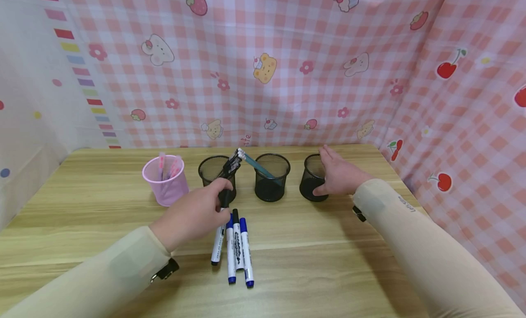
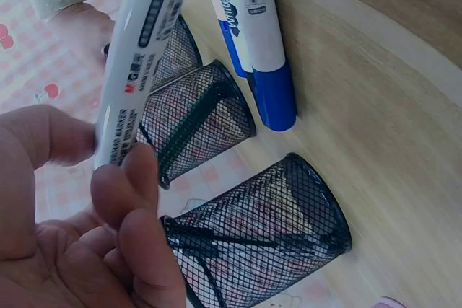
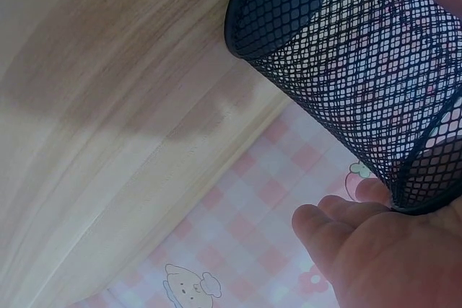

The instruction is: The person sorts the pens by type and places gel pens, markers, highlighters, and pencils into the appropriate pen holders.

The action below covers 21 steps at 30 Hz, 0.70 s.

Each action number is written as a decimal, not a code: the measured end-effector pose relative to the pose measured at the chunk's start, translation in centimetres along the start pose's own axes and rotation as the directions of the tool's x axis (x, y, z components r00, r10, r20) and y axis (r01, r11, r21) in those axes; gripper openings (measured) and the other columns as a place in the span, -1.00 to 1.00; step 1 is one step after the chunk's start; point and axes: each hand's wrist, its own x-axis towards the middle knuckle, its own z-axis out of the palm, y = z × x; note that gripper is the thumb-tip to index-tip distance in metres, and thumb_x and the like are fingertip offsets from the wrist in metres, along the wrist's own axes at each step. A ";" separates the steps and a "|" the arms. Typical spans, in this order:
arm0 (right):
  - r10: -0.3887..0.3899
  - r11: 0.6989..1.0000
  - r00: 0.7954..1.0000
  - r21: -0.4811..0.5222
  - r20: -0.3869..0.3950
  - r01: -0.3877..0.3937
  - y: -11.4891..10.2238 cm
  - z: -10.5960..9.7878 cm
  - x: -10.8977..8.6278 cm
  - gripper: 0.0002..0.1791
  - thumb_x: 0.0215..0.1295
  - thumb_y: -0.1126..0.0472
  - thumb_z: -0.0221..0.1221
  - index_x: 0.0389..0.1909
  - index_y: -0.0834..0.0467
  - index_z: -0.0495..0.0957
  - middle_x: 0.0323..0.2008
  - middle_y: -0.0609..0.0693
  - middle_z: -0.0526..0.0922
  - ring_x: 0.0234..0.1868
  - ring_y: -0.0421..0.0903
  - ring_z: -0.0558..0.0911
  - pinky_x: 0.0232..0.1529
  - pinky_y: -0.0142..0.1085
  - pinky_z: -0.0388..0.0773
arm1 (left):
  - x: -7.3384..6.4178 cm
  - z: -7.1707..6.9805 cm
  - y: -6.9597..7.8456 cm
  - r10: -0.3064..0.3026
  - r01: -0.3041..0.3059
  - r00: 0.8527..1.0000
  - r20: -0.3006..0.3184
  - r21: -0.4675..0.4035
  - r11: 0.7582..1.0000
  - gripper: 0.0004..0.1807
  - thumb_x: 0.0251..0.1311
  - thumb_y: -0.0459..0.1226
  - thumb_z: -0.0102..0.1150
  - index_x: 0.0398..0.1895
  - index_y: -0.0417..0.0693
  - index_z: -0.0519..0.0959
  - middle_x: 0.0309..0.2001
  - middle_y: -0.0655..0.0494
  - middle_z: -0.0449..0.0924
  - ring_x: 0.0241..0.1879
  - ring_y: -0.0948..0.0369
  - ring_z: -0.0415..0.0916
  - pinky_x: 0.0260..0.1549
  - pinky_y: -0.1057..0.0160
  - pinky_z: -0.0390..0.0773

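Note:
My left hand (image 1: pixel 195 213) pinches a whiteboard marker (image 2: pixel 137 63) between thumb and fingers, above the front of the table. Beside it lie several other markers: one with a blue cap (image 1: pixel 246 252), a black-capped one (image 1: pixel 237 240) and another blue one (image 1: pixel 231 256). My right hand (image 1: pixel 343 174) holds the rightmost black mesh pen cup (image 3: pixel 346 70), thumb at the front and fingers at the back near the rim. No pen shows inside this cup. Behind my left hand, a black mesh cup (image 2: pixel 267 236) holds several black pens (image 1: pixel 231 165).
A third mesh cup (image 1: pixel 270 185), between the other two black ones, contains teal pencils (image 1: pixel 259 165) with white ends. At the left, a pink cup (image 1: pixel 168 190) holds pink pens (image 1: pixel 162 167). A patterned curtain (image 1: pixel 246 58) hangs behind the wooden table (image 1: pixel 308 263).

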 end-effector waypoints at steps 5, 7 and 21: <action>0.000 1.000 1.000 0.005 0.000 0.000 0.0 0.0 -0.1 0.44 0.18 -0.06 0.53 0.67 0.35 -0.37 0.70 0.32 -0.37 0.72 0.27 -0.23 0.67 0.15 -0.05 | 0.4 0.1 0.1 0.069 -0.073 0.995 -0.073 -0.045 0.996 -0.41 0.34 -0.19 0.23 0.42 0.10 0.35 -0.44 0.14 0.59 -0.59 0.22 0.44 -0.60 0.23 0.46; -0.001 1.000 1.000 0.004 0.001 0.001 -0.1 0.0 -0.1 0.44 0.19 -0.06 0.53 0.67 0.35 -0.38 0.70 0.32 -0.38 0.72 0.27 -0.24 0.67 0.16 -0.05 | 0.7 0.2 0.1 0.091 -0.099 0.990 -0.103 -0.073 0.992 -0.41 0.35 -0.20 0.23 0.42 0.09 0.34 -0.41 0.13 0.59 -0.57 0.21 0.44 -0.58 0.22 0.49; 0.006 1.000 1.000 0.011 0.005 -0.006 0.0 -0.1 0.0 0.46 0.17 -0.06 0.54 0.67 0.34 -0.38 0.70 0.31 -0.37 0.72 0.26 -0.24 0.68 0.15 -0.05 | 1.6 0.5 0.9 0.121 -0.188 0.955 -0.271 -0.238 0.953 -0.40 0.42 -0.20 0.24 0.45 0.04 0.30 -0.31 0.10 0.65 -0.54 0.19 0.48 -0.60 0.22 0.56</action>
